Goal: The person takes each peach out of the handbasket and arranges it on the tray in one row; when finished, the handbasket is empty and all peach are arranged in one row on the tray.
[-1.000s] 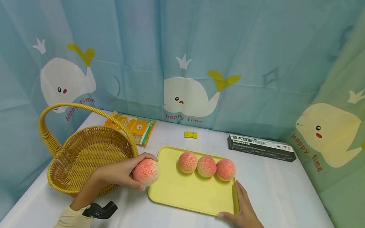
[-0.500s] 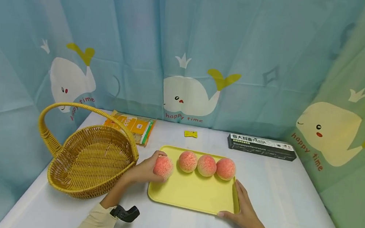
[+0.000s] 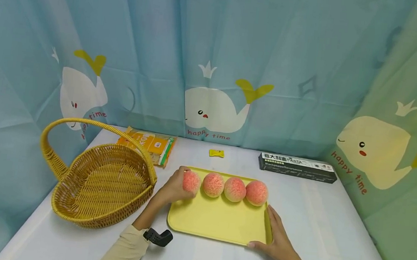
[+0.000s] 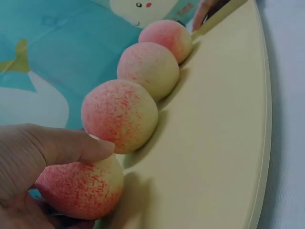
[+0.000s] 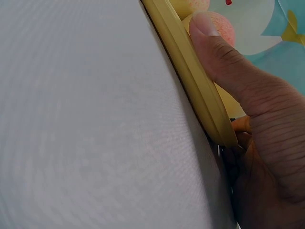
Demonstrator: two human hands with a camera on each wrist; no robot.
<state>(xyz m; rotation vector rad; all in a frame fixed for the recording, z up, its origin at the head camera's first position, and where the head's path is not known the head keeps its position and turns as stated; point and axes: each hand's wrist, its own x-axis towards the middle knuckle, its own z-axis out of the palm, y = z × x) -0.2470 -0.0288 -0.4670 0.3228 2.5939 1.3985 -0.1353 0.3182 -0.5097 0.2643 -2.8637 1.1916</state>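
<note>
My left hand [image 3: 175,189] grips a pink-and-cream peach [image 3: 191,182] at the far left corner of a yellow tray [image 3: 218,219]. In the left wrist view the thumb lies over the top of this peach [image 4: 86,191], and most of the other fingers are hidden. Three more peaches [image 3: 235,189] line the tray's far side to its right, the nearest one close beside it. At the tray's right end my right hand [image 3: 279,242] holds the edge. The right wrist view has its thumb over the tray rim [image 5: 195,81], with fingers partly hidden behind the tray's corner.
A wicker basket [image 3: 98,220] with a tall handle stands left of the tray. Behind it lies an orange food packet [image 3: 154,143]. A small yellow packet [image 3: 216,153] and a black-and-white pasta box [image 3: 297,168] lie along the back, before a whale-print curtain [image 3: 221,35].
My left hand has carried the peach rightward from beside the basket onto the tray, into line with the other three. My right hand stays at the tray's right edge.
</note>
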